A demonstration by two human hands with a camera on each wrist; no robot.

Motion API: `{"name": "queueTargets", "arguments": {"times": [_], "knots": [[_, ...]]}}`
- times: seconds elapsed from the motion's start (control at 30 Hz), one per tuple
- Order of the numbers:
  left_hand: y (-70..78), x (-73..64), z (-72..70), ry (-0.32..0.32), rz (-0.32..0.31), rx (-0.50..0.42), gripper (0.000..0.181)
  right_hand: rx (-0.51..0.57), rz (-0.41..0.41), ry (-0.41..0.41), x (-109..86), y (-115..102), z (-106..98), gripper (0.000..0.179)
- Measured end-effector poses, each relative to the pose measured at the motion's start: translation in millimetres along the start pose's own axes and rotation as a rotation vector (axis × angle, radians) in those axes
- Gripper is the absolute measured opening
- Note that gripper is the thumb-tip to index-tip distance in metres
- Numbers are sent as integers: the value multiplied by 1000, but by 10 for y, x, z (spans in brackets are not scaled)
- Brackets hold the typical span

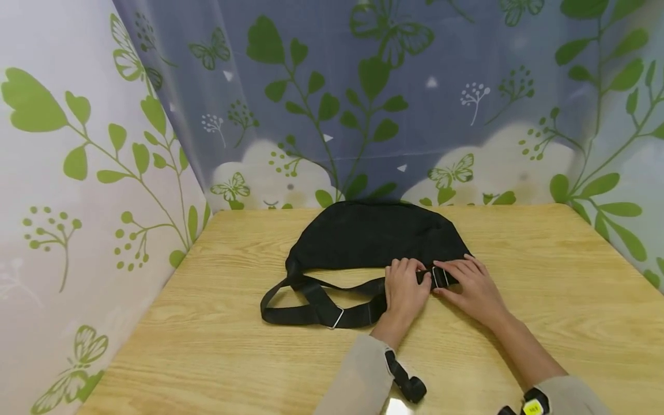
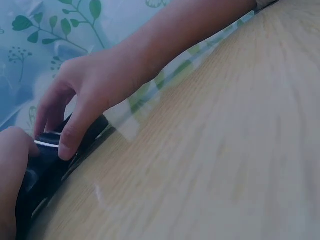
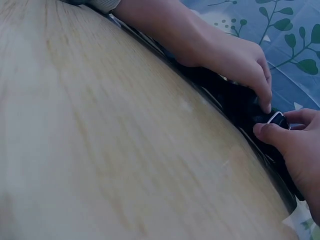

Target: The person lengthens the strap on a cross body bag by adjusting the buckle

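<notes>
A black waist bag [image 1: 373, 236] lies flat, its black strap [image 1: 306, 314] looped in front of it. My left hand [image 1: 407, 288] pinches the strap just left of a metal slider buckle [image 1: 440, 276]. With thumb and fingers, my right hand [image 1: 477, 291] pinches that buckle at its edges; the right wrist view shows the thumb and fingertips on the buckle [image 3: 277, 119]. In the left wrist view the right hand [image 2: 95, 85] arches over the strap, while only part of the left hand [image 2: 12, 170] shows. A second metal ring [image 1: 337, 318] sits on the strap's left loop.
Everything rests on a wood-grain table [image 1: 207, 346]. Behind it hangs a blue curtain [image 1: 321, 115] with leaf and butterfly prints, and a pale printed sheet [image 1: 78, 202] stands along the left edge. Black wrist bands with dangling ends [image 1: 407, 380] hang at the sleeves.
</notes>
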State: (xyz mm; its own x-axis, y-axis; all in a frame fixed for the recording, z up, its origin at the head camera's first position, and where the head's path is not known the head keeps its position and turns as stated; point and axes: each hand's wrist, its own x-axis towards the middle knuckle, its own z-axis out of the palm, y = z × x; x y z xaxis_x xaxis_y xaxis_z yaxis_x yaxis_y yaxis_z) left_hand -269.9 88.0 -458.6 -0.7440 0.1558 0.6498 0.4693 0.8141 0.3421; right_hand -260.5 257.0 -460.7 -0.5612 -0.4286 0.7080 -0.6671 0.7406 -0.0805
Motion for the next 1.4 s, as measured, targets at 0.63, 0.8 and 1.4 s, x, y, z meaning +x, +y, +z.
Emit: {"name": "queueTargets", "arguments": {"times": [0.63, 0.8, 1.4], "knots": [[-40, -5, -19, -74, -97, -129, 9, 30, 24, 4, -25, -9, -11, 55], [-54, 4, -15, -99, -85, -139, 10, 56, 58, 7, -20, -19, -9, 62], [-49, 12, -45, -105, -117, -131, 9, 121, 106, 9, -6, -39, 10, 62]]}}
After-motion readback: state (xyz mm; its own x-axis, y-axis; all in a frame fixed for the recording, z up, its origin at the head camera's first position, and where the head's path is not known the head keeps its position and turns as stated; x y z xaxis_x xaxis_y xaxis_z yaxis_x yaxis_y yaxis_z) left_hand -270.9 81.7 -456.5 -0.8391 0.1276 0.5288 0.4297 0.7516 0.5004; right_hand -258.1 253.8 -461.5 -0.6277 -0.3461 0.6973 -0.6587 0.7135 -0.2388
